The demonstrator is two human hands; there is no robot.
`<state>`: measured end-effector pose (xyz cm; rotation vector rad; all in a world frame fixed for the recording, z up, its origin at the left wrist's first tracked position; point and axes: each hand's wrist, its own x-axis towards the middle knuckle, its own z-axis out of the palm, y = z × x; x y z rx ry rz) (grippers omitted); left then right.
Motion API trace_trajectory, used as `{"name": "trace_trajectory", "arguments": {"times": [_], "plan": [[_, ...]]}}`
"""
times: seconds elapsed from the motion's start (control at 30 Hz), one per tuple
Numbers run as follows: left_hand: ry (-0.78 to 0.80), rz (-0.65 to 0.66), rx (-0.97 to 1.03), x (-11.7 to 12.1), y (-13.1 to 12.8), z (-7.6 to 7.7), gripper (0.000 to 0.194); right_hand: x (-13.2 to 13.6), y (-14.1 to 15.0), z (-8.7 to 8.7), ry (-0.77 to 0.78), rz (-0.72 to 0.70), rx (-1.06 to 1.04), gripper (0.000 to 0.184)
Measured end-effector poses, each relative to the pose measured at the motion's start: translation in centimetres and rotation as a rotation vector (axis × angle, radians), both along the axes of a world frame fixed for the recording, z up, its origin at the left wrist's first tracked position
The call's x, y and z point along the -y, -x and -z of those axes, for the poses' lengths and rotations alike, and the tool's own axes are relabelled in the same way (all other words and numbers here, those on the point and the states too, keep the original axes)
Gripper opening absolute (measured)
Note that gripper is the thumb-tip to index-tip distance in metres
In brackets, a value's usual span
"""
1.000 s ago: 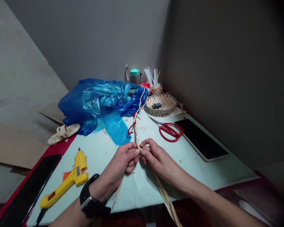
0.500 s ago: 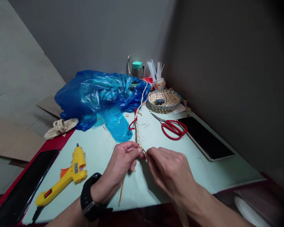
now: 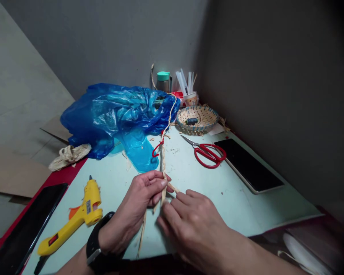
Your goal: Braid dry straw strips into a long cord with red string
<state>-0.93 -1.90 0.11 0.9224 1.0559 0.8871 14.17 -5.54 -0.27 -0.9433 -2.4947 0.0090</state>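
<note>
A pale braided cord (image 3: pixel 164 158) runs from the blue bag down to my hands, with a red tie (image 3: pixel 157 148) round it partway along. My left hand (image 3: pixel 146 191), a black watch on its wrist, pinches the lower end of the braid between thumb and fingers. Loose strands (image 3: pixel 141 233) hang below that grip. My right hand (image 3: pixel 193 223) is curled just to the right, its fingers closed on a pale strand (image 3: pixel 172 187) that slants out from the braid. Its fingertips are partly hidden from me.
A yellow glue gun (image 3: pixel 88 208) lies at left near a dark flat device (image 3: pixel 31 221). Red-handled scissors (image 3: pixel 208 154) and a tablet-like device (image 3: pixel 249 166) lie at right. Behind are a blue plastic bag (image 3: pixel 111 110), a woven basket (image 3: pixel 199 116) and a lidded jar (image 3: pixel 163 80).
My right hand has moved down and left from beside the left fingertips, and a strand now shows slanting between the hands. My left hand still pinches the braid. The view has shifted slightly.
</note>
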Motion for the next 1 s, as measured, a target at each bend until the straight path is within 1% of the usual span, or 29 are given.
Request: {"name": "trace_trajectory", "arguments": {"times": [0.03,0.07,0.1,0.13,0.17,0.2,0.23,0.27,0.33,0.37,0.4,0.43,0.53,0.67,0.8,0.93,1.0], "plan": [[0.010,0.002,0.022,-0.1,0.0,-0.1,0.017,-0.3,-0.6,-0.5,0.143,-0.009,-0.078,0.017],[0.028,0.007,0.048,-0.1,0.1,-0.2,0.017,-0.8,-1.3,-0.9,0.283,0.014,-0.181,0.020],[0.050,0.015,0.074,-0.2,0.1,-0.4,0.017,-1.5,-1.9,-1.3,0.387,0.068,-0.297,0.022],[0.075,0.028,0.099,-0.2,0.2,-0.5,0.017,-2.4,-2.5,-1.4,0.465,0.156,-0.391,0.026],[0.097,0.037,0.122,-0.2,0.3,-0.6,0.019,-3.4,-2.9,-1.4,0.537,0.228,-0.466,0.025],[0.114,0.043,0.143,-0.3,0.3,-0.7,0.022,-4.5,-3.2,-1.3,0.608,0.253,-0.521,0.021],[0.124,0.044,0.159,-0.3,0.4,-0.8,0.027,-5.4,-3.3,-1.0,0.708,0.244,-0.577,0.022],[0.130,0.040,0.172,-0.3,0.4,-0.9,0.033,-6.3,-3.2,-0.8,0.845,0.198,-0.627,0.025],[0.138,0.028,0.192,-0.4,0.3,-0.9,0.045,-7.4,-2.7,-0.4,1.121,0.069,-0.731,0.030],[0.140,0.023,0.195,-0.5,0.3,-1.0,0.049,-7.7,-2.4,-0.4,1.233,-0.002,-0.773,0.029],[0.141,0.017,0.192,-0.5,0.2,-0.9,0.052,-7.8,-2.1,-0.5,1.314,-0.065,-0.802,0.027],[0.142,0.013,0.185,-0.6,0.1,-0.9,0.055,-7.9,-1.8,-0.8,1.363,-0.114,-0.814,0.024],[0.143,0.018,0.143,-0.7,-0.1,-0.8,0.065,-8.1,-1.6,-1.2,1.395,-0.186,-0.780,0.016],[0.171,0.044,0.100,-0.9,0.0,-0.8,0.078,-8.7,-2.0,-0.4,1.351,-0.174,-0.717,0.013],[0.213,0.048,0.088,-1.1,0.2,-0.7,0.084,-8.6,-2.0,0.3,1.287,-0.104,-0.669,0.012],[0.256,0.057,0.097,-1.2,0.2,-0.8,0.077,-8.2,-1.9,-0.1,1.219,0.047,-0.550,0.012],[0.300,0.031,0.135,-1.2,0.1,-0.8,0.074,-8.1,-1.8,-0.2,1.182,0.089,-0.518,0.013]]}}
